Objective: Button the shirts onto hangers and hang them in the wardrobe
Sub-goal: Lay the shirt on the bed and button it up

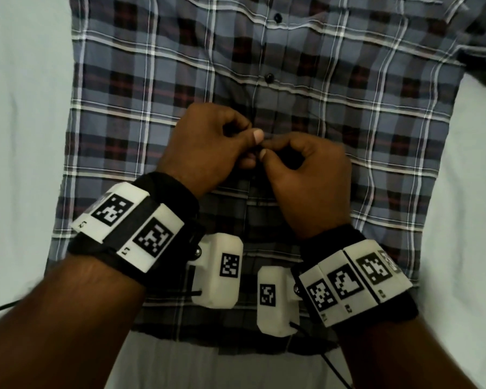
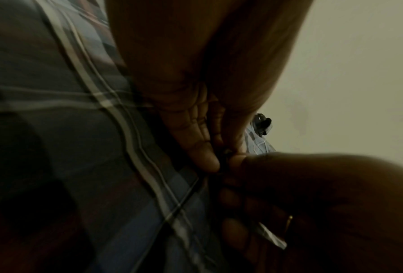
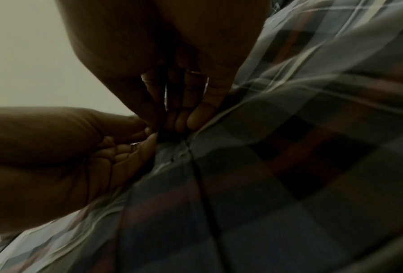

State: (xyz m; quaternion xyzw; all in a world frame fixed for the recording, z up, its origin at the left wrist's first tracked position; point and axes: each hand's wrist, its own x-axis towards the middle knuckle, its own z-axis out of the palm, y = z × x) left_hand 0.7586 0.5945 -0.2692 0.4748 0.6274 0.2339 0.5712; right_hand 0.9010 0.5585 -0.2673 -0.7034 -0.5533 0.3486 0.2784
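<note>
A blue-grey plaid shirt (image 1: 157, 108) lies flat, front up, collar end away from me. Two dark buttons (image 1: 269, 78) on its placket (image 1: 260, 51) above my hands are fastened. Both hands meet on the placket at mid-shirt. My left hand (image 1: 254, 140) pinches the fabric edge between thumb and curled fingers. My right hand (image 1: 265, 149) pinches the same spot from the right. The left wrist view shows the left fingertips (image 2: 207, 157) pressed against the right hand (image 2: 312, 194). In the right wrist view the right fingertips (image 3: 191, 120) meet the left hand (image 3: 55, 147) at the seam. My fingers hide the button between them. No hanger shows.
The shirt rests on a white sheet (image 1: 20, 136) that extends on both sides and below the hem. A sleeve (image 1: 483, 66) lies folded at the upper right. A thin black cable (image 1: 334, 366) trails from the wrist cameras near the hem.
</note>
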